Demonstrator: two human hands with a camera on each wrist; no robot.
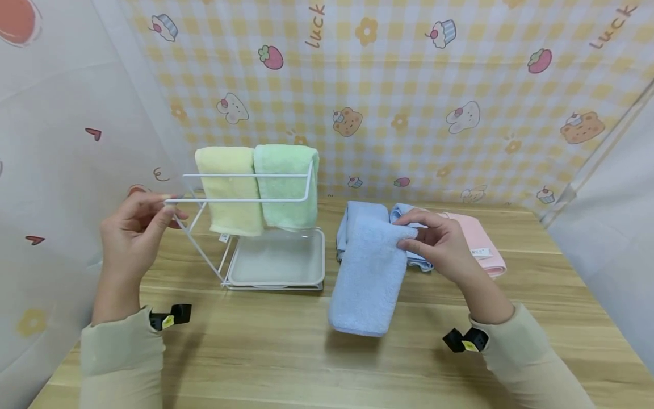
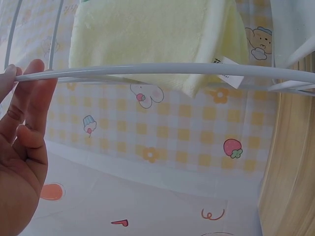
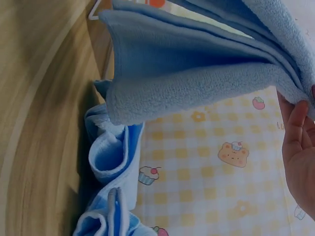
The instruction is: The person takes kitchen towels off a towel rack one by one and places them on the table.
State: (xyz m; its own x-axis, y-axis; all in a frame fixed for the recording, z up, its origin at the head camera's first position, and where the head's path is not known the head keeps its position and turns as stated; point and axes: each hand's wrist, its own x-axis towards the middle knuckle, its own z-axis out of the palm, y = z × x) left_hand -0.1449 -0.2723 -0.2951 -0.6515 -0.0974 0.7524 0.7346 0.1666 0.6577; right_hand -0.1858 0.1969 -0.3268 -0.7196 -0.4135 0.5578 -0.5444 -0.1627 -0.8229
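A white wire rack [image 1: 240, 200] stands on the table, with a yellow towel [image 1: 232, 213] and a green towel [image 1: 288, 210] draped side by side over its rear bar. My left hand [image 1: 134, 224] pinches the rack's front left corner between thumb and fingers; in the left wrist view the fingers [image 2: 37, 93] lie against the white rod. My right hand [image 1: 436, 241] holds a folded blue towel [image 1: 369, 278] by its upper right corner. The towel hangs above the table, and the right wrist view shows its layers fanning apart [image 3: 197, 54].
Behind the held towel lie more blue towels [image 1: 365, 211] on the table [image 1: 245, 346], loosely folded. A pink towel [image 1: 477, 238] with a white label is at the right. A pale tray [image 1: 278, 261] sits in the rack's base. A checked cloth [image 1: 388, 85] hangs behind everything.
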